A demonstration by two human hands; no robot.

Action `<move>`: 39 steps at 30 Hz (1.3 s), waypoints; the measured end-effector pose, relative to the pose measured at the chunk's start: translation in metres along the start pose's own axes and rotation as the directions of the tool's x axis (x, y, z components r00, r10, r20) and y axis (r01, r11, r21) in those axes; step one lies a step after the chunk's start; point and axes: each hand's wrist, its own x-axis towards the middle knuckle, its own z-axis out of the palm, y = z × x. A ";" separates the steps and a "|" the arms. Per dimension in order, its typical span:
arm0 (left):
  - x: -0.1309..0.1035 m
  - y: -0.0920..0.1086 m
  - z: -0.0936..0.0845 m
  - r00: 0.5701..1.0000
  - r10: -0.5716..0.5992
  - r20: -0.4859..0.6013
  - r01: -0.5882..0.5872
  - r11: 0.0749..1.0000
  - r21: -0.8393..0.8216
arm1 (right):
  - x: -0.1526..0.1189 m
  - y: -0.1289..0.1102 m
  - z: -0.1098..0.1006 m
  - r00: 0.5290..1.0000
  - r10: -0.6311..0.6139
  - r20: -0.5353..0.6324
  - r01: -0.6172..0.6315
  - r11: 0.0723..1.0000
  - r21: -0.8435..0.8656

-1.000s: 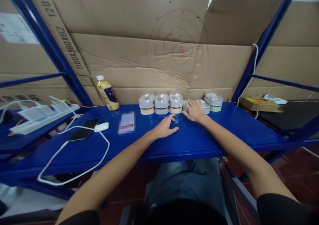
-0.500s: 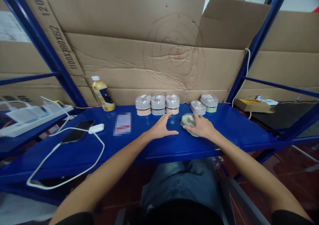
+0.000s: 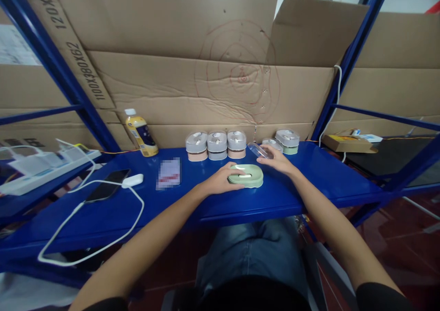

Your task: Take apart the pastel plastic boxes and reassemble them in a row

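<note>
On the blue table, a green oval case (image 3: 253, 178) lies flat near the front edge, and my left hand (image 3: 225, 179) grips its left end. To its right and a little behind, my right hand (image 3: 273, 158) pinches a clear plastic cover (image 3: 257, 150), which is tilted and held above the table. Three stacked cases with clear tops stand in a row at the back: a pinkish one (image 3: 197, 147), a grey one (image 3: 217, 146) and another pinkish one (image 3: 237, 145). Behind my right hand are a low clear-topped piece (image 3: 272, 144) and a green-based case (image 3: 288, 141).
At the left stand a yellow bottle (image 3: 141, 134), a blurred card (image 3: 168, 173), a phone (image 3: 108, 186) with a looping white cable (image 3: 137, 219), and a power strip (image 3: 51, 171). A cardboard wall (image 3: 154, 77) rises behind. An open small box (image 3: 350, 143) lies at far right.
The green case has moved left and is now in my left hand's grip. Its clear cover is off, raised in my right hand, which has moved slightly back.
</note>
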 end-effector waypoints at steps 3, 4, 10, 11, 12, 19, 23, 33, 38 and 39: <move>0.000 0.002 0.001 1.000 -0.001 -0.010 0.001 1.000 0.027 | -0.002 0.007 -0.002 0.997 0.028 -0.075 -0.030 0.999 -0.019; 0.000 0.002 0.001 1.000 -0.001 -0.022 0.002 1.000 0.032 | -0.002 0.008 -0.002 0.995 0.028 -0.094 -0.031 0.999 -0.026; 0.004 -0.009 -0.010 0.940 -0.094 -0.329 0.103 0.995 0.011 | -0.002 0.008 -0.003 0.984 0.020 -0.175 -0.023 1.000 -0.014; 0.004 -0.010 -0.013 0.919 -0.112 -0.377 0.124 0.992 0.009 | -0.001 0.009 -0.003 0.983 0.022 -0.183 -0.022 1.000 0.006; 0.004 -0.009 -0.015 0.911 -0.117 -0.396 0.133 0.991 0.013 | -0.001 0.009 -0.003 0.980 0.023 -0.195 -0.018 0.999 0.029; -0.001 0.006 -0.006 0.995 -0.030 -0.093 0.033 0.999 0.035 | -0.008 0.001 -0.007 0.994 -0.062 -0.092 0.064 0.998 0.023; 0.001 0.001 0.004 0.992 -0.075 -0.103 0.075 0.997 0.002 | -0.016 -0.010 -0.002 0.977 -0.164 0.139 0.179 0.979 -0.102; 0.004 -0.002 0.014 0.981 -0.133 -0.144 0.122 0.989 -0.078 | -0.007 -0.028 0.026 0.889 -0.288 0.356 0.390 0.884 -0.257; 0.004 -0.005 0.016 0.988 -0.089 -0.124 0.086 0.996 -0.025 | -0.007 -0.030 0.025 0.871 -0.272 0.410 0.405 0.869 -0.283; 0.004 -0.006 0.016 0.990 -0.089 -0.112 0.088 0.996 -0.020 | -0.009 -0.030 0.026 0.864 -0.290 0.413 0.425 0.859 -0.286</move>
